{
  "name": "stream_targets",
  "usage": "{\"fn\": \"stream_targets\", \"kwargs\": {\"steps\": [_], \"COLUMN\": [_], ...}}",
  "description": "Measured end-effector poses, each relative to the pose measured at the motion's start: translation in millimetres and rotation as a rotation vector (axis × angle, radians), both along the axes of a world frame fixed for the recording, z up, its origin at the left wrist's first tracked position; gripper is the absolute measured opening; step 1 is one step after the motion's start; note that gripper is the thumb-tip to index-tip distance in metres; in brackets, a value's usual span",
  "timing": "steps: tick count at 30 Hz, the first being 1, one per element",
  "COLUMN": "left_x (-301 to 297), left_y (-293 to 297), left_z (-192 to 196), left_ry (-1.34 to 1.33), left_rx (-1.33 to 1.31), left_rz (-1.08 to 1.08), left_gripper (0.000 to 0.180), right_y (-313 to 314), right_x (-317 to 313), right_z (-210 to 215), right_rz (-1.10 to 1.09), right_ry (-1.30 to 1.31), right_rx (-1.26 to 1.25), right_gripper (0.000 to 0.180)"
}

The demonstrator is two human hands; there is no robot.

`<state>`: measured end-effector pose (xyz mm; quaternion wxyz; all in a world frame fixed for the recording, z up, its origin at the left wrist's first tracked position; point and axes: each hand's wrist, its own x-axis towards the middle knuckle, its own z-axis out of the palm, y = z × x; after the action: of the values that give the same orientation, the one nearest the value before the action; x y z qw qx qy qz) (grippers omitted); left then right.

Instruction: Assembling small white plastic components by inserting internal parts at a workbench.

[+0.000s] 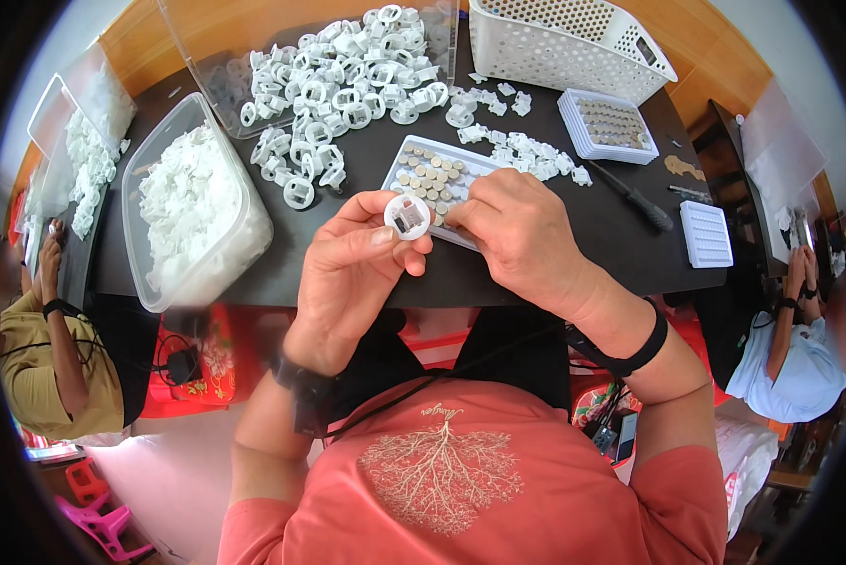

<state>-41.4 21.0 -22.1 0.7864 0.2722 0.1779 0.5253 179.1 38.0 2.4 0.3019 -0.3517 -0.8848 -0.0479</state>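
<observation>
Between the thumb and fingers of my left hand [352, 250] is a round white plastic housing [408, 217], its recessed inner side with a dark slot facing up. My right hand [522, 235] reaches over a shallow white tray [470, 162], thumb and fingers pinched at its near side. Several small silvery discs, like button cells [430, 177], lie loose in that tray. Whether a disc is between the right fingertips is hidden by the fingers. Just beyond the tray lie small white plastic pieces [533, 155].
A heap of white housings [348, 75] spills from a clear bin. At left stands a clear tub [253, 221] of white parts. Farther right are a white perforated basket [555, 56], stacked disc trays [588, 141], a black-handled screwdriver [654, 215] and a small white tray [706, 234]. People work at both sides.
</observation>
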Motion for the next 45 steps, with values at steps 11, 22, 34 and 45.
{"fn": "stream_targets", "kwargs": {"steps": [11, 22, 34, 45], "left_x": [7, 16, 14, 19], "left_y": [-3, -11, -13, -18], "left_z": [-5, 5, 5, 5], "left_ry": [-0.022, 0.127, 0.166, 0.179], "left_rx": [0.035, 0.101, 0.130, 0.160], "left_rz": [0.002, 0.071, 0.076, 0.078], "left_gripper": [0.037, 0.031, 0.029, 0.030], "right_y": [-16, -19, -16, -17], "right_x": [-9, -25, -18, -16], "right_z": [26, 6, 9, 16], "right_rz": [0.101, 0.175, 0.319, 0.362], "right_ry": [0.643, 0.768, 1.044, 1.185], "right_rx": [-0.423, -0.300, -0.962, -1.151], "right_gripper": [0.015, 0.018, 0.009, 0.010]}}
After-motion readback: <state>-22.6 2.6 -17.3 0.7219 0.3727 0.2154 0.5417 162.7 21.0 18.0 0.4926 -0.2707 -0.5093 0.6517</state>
